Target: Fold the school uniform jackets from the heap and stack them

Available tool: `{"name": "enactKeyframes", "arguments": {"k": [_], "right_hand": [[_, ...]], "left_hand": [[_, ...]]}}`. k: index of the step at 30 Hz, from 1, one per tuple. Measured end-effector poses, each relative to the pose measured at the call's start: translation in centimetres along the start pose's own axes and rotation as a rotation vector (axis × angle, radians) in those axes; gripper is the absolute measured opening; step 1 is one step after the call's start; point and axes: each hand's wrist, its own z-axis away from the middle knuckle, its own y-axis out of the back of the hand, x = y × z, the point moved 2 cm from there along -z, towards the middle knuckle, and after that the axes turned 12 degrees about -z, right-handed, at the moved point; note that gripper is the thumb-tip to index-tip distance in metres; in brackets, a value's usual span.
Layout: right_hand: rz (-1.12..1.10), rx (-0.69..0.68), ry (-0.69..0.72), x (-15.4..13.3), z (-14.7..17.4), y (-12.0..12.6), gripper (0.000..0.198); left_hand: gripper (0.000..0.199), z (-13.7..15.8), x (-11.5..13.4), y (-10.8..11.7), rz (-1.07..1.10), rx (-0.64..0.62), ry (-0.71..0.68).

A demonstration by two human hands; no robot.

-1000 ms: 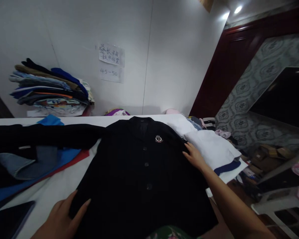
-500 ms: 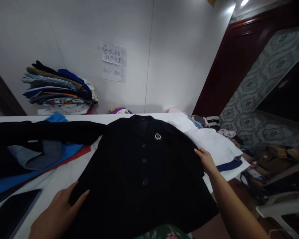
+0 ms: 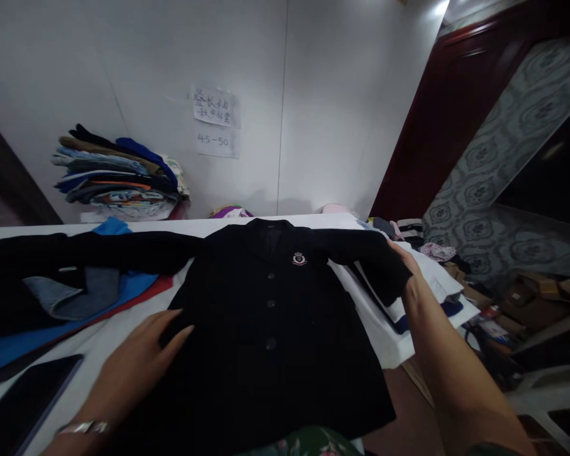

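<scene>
A black buttoned jacket (image 3: 270, 373) with a crest on its chest lies front up, its collar toward the wall. My left hand (image 3: 147, 354) rests on the side edge of its body, thumb and fingers apart. At the right, my right hand (image 3: 406, 259) holds the jacket's sleeve (image 3: 373, 259) near its end, and the fingertips are partly hidden. That sleeve is spread out sideways from the shoulder. The other sleeve (image 3: 137, 247) stretches left across other clothes.
Folded clothes (image 3: 118, 177) are stacked at the back left of the white table (image 3: 337, 221). A dark tablet-like slab (image 3: 28, 399) lies front left, near blue clothing (image 3: 137, 288). White garments (image 3: 437, 272) lie at right. Cardboard boxes (image 3: 527, 294) and a white stool (image 3: 546, 392) stand beyond.
My right hand has moved up and right, drawing the jacket's sleeve outward from beside the body. My left hand has slid up and right along the jacket's side.
</scene>
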Motion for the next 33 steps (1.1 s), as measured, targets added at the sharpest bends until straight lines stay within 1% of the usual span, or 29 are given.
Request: {"name": "enactKeyframes", "arguments": {"k": [2,3,5,7,8,9,10,11,12,14,16,17,18,19,20,22,24,25,27,29,30,31,33], "right_hand": [[-0.123,-0.194,-0.067,0.2,0.5,-3.6,0.030],[-0.142,-0.263,-0.087,0.7,1.1,-5.7,0.036],[-0.144,-0.421,-0.150,2.6,3.1,-9.9,0.050],[-0.106,-0.546,-0.204,5.3,5.9,-13.2,0.057],[-0.091,-0.650,-0.230,6.8,7.4,-14.4,0.058],[-0.066,-0.767,-0.253,8.1,8.8,-15.0,0.058],[-0.032,-0.829,-0.239,9.2,9.9,-14.9,0.053],[-0.002,-0.826,-0.208,10.0,10.8,-14.2,0.048],[0.032,-0.778,-0.171,10.7,11.2,-12.9,0.043],[0.138,-0.595,-0.056,11.3,11.4,-8.9,0.036],[0.332,-0.377,0.127,11.5,10.9,-3.9,0.031],[0.435,-0.278,0.179,11.7,10.7,-1.5,0.033],[0.515,-0.194,0.168,12.0,10.6,0.6,0.040],[0.568,-0.140,0.107,12.5,10.6,2.5,0.048],[0.585,-0.114,0.024,13.0,10.7,3.9,0.057],[0.557,-0.104,-0.141,13.8,11.3,5.6,0.073],[0.465,-0.117,-0.244,13.7,12.0,5.8,0.085],[0.417,-0.120,-0.272,13.3,12.3,5.5,0.088],[0.336,-0.131,-0.298,11.9,12.7,4.4,0.088],[0.287,-0.172,-0.291,10.1,12.9,2.9,0.086],[0.266,-0.210,-0.284,9.3,13.0,2.0,0.085],[0.238,-0.261,-0.279,8.6,13.1,1.0,0.085],[0.173,-0.377,-0.268,7.7,13.3,-1.2,0.084]], "left_hand": [[0.055,-0.6,5.1,0.2,0.273,-0.155,-0.048],[0.055,-0.8,7.7,0.1,0.442,-0.245,-0.093],[0.054,-1.4,12.8,-0.6,0.782,-0.409,-0.157],[0.053,-1.8,16.5,-1.9,1.159,-0.587,-0.111],[0.053,-1.9,17.8,-2.8,1.295,-0.697,-0.049],[0.052,-2.0,18.7,-3.7,1.396,-0.801,0.025],[0.049,-2.0,19.1,-4.6,1.454,-0.884,0.100],[0.044,-1.9,19.2,-5.4,1.476,-0.935,0.171],[0.038,-1.9,19.0,-6.1,1.479,-0.951,0.233],[0.027,-1.9,18.1,-7.0,1.451,-0.921,0.335],[0.029,-2.1,17.3,-7.2,1.404,-0.878,0.413],[0.034,-2.4,17.2,-7.0,1.382,-0.856,0.437],[0.039,-2.8,17.2,-6.6,1.364,-0.830,0.449],[0.044,-3.4,17.4,-6.0,1.348,-0.796,0.454],[0.051,-4.0,17.8,-5.4,1.332,-0.750,0.456],[0.061,-5.8,18.9,-3.8,1.309,-0.650,0.437],[0.058,-7.9,20.6,-2.0,1.323,-0.571,0.355],[0.051,-9.1,21.6,-1.0,1.348,-0.551,0.290],[0.032,-11.7,23.5,0.9,1.390,-0.534,0.188],[0.018,-14.4,25.1,2.5,1.394,-0.517,0.174],[0.014,-15.7,25.7,3.3,1.392,-0.498,0.174],[0.013,-17.1,26.2,4.1,1.392,-0.472,0.176],[0.011,-19.5,26.7,5.5,1.408,-0.380,0.175]]}}
